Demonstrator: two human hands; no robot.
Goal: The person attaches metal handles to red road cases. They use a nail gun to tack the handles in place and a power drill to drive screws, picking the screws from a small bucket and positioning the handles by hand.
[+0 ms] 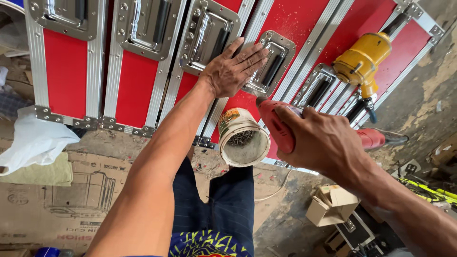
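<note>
A: Where are the hands?
B: The left hand [234, 69] lies flat, fingers spread, on a metal handle [269, 64] of the red case [66, 71]. The right hand [323, 143] grips the red drill [278, 128].
A: See the drill's tip?
B: No, it's hidden.

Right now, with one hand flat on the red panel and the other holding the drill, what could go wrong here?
1. The left hand lies flat beside a metal handle plate, near the red drill in the right hand; a slip could hurt the fingers.
2. The open tub of screws sits by the drill and could tip.
3. The yellow tool lies loose on the panel and might roll.
</note>
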